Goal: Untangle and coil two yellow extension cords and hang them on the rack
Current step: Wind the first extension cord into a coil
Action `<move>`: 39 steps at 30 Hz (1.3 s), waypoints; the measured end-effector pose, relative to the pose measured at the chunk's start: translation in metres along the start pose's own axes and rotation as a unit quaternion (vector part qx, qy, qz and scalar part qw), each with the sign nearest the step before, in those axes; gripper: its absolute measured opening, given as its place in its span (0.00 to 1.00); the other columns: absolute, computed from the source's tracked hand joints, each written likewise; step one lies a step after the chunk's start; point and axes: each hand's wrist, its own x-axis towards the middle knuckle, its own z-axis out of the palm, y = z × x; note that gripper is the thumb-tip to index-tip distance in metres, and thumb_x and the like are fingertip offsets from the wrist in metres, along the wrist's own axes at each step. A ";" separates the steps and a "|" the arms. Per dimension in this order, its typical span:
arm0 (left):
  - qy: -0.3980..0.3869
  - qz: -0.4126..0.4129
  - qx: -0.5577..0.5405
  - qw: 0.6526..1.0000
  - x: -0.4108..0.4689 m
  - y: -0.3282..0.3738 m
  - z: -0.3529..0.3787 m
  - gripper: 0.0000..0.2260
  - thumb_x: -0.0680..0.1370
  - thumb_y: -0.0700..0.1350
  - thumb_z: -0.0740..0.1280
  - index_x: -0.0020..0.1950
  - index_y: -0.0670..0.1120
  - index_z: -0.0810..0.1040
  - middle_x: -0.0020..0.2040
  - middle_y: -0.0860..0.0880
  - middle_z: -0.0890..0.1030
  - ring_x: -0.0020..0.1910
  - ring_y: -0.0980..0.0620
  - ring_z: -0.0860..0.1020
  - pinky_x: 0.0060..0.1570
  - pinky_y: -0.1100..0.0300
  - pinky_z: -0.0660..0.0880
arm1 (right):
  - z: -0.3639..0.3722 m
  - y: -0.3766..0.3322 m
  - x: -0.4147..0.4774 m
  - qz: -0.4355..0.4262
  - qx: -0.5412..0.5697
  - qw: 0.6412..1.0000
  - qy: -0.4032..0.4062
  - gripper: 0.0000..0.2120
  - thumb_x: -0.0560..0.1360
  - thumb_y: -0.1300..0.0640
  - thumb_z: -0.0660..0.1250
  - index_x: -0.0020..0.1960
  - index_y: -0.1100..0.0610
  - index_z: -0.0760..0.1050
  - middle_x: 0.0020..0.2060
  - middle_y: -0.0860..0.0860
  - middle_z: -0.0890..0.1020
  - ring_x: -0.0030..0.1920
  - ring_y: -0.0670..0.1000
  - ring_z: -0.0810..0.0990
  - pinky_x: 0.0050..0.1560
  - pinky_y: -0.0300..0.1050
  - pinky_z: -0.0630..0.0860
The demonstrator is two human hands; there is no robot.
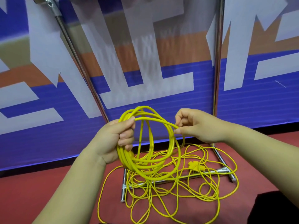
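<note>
- The left hand (113, 139), at centre frame, grips a coil (129, 162) of yellow cord.
- The right hand (195, 125) pinches one strand at the coil's upper right.
- The loose cord (137, 180) lies tangled on the red floor (48, 191), across the rack (210, 172) base at lower centre.
- The blue banner (161, 102) behind carries big white lettering, too cropped to read.

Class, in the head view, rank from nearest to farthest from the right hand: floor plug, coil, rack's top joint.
1. Coil, pinched by the right hand, centre.
2. Plug, on the floor below.
3. Rack's top joint, far upper left.
</note>
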 end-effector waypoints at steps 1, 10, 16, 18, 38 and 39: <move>0.002 -0.002 0.011 1.000 0.001 -0.002 -0.002 0.10 0.75 0.48 0.71 0.38 0.45 0.74 0.23 0.53 0.62 0.18 0.58 0.61 0.22 0.64 0.66 | -0.001 0.000 0.000 -0.001 -0.005 1.000 0.013 0.08 0.76 0.64 0.72 0.50 0.58 0.72 0.42 0.60 0.84 0.47 0.66 0.82 0.52 0.60 0.78; -0.082 -0.061 0.185 0.977 0.010 -0.030 -0.016 0.08 0.73 0.43 0.73 0.36 0.47 0.77 0.30 0.45 0.72 0.29 0.46 0.72 0.39 0.52 0.74 | 0.003 -0.017 0.002 0.007 0.066 0.986 0.150 0.07 0.74 0.67 0.73 0.48 0.65 0.76 0.38 0.64 0.84 0.37 0.53 0.82 0.42 0.47 0.82; -0.026 -0.065 0.195 0.978 0.014 -0.048 0.005 0.07 0.75 0.46 0.75 0.41 0.47 0.79 0.28 0.47 0.67 0.24 0.53 0.65 0.29 0.59 0.71 | 0.016 -0.027 0.010 0.038 0.201 0.961 0.188 0.07 0.75 0.67 0.72 0.45 0.59 0.75 0.39 0.59 0.84 0.38 0.49 0.84 0.38 0.41 0.82; -0.015 -0.047 0.164 0.985 0.015 -0.051 0.011 0.08 0.76 0.46 0.73 0.41 0.46 0.76 0.28 0.48 0.65 0.24 0.53 0.64 0.28 0.59 0.70 | 0.016 -0.027 0.012 0.043 0.227 0.954 0.193 0.06 0.75 0.67 0.72 0.45 0.59 0.76 0.40 0.59 0.84 0.37 0.49 0.84 0.39 0.42 0.83; 0.025 0.052 -0.057 0.997 0.012 -0.016 -0.014 0.13 0.73 0.52 0.73 0.43 0.45 0.73 0.24 0.53 0.64 0.20 0.58 0.63 0.24 0.63 0.69 | -0.003 0.019 -0.004 0.093 0.109 0.985 0.096 0.09 0.75 0.66 0.72 0.49 0.60 0.72 0.38 0.64 0.79 0.41 0.55 0.83 0.47 0.52 0.78; 0.001 0.039 -0.050 0.998 0.012 -0.018 -0.015 0.17 0.68 0.53 0.78 0.43 0.45 0.75 0.25 0.53 0.65 0.20 0.58 0.64 0.24 0.62 0.70 | -0.001 0.017 -0.003 0.094 0.135 0.979 0.117 0.10 0.74 0.66 0.73 0.48 0.60 0.72 0.39 0.65 0.79 0.42 0.57 0.82 0.48 0.54 0.77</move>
